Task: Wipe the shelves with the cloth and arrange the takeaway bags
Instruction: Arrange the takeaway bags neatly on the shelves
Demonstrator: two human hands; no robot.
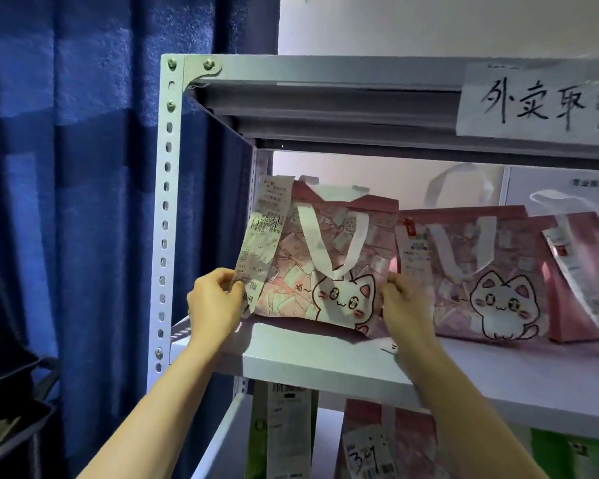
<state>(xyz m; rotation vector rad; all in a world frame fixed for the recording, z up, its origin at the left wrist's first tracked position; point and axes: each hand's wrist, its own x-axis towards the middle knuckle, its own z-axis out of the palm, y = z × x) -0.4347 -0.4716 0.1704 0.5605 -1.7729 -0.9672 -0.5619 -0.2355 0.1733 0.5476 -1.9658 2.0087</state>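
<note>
A blue curtain [66, 202] fills the left of the frame, beside a grey metal shelf [325, 361] that crosses the middle. On it, at centre, stands the pink cat-print takeaway bag [325, 267], held between my two hands. My left hand [215, 302] pinches its lower left edge together with the hanging receipt [261, 236]; my right hand [403, 305] pinches its lower right edge. A second cat bag [481, 274] stands just beside it, to the right.

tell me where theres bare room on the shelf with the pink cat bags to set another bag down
Free: the front strip of the shelf, from its edge to the bags. The back is crowded: the pink cat bag held by the left hand and right hand sits against the second cat bag.
</note>
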